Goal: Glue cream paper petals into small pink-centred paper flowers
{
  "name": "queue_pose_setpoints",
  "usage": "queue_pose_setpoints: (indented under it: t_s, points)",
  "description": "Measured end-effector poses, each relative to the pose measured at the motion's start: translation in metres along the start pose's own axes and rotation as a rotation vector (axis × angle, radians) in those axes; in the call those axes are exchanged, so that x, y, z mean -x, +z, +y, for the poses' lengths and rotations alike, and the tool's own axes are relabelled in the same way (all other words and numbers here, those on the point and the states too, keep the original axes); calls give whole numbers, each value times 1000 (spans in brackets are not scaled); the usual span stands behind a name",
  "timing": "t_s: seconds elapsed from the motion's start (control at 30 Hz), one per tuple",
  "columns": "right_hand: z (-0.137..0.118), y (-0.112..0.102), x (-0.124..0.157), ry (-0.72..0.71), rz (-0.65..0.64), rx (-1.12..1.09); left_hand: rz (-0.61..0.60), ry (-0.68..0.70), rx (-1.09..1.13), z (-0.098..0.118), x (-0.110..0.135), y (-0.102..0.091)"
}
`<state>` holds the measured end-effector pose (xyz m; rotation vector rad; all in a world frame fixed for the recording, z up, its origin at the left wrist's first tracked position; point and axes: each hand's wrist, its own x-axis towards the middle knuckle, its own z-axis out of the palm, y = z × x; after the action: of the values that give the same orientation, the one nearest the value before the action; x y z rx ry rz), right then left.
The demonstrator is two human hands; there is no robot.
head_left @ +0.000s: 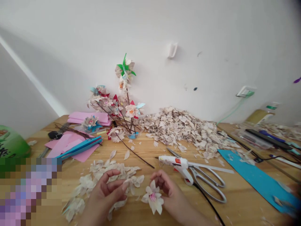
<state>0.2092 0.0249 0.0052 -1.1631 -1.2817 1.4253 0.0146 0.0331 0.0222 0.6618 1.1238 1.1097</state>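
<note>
My right hand (168, 190) is closed around the back of a handmade flower (152, 197) with pale, dried-looking petals and a pink centre. The bloom faces up toward me; the fingertips behind it are partly hidden. To its left, my left hand (109, 191) has thumb and fingers brought together in a pinch, with a pale petal (128, 182) at the thumb tip. Beneath and behind that hand spreads a loose pile of similar petals (103, 168). A white hot glue gun (175, 161) lies just beyond my right hand, on top of silver-handled scissors (208, 185).
A large heap of dried petals (178, 125) lies against the wall. Flowers on twigs (127, 110) stand at the back, and one stem (136, 153) reaches forward. Pink paper (88, 117), blue sheet (256, 179), a green container (14, 144) and a bottle (261, 114) surround the work area.
</note>
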Motion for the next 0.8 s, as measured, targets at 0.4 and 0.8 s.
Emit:
queue_pose_setpoints:
  t_s: [0.4,0.8]
  points:
    - [2,4,7,-123,-36,61,-117,106,-105,-11,3,0]
    - [0,0,11,-144,-82,132,-64,133,-153,-7,3,1]
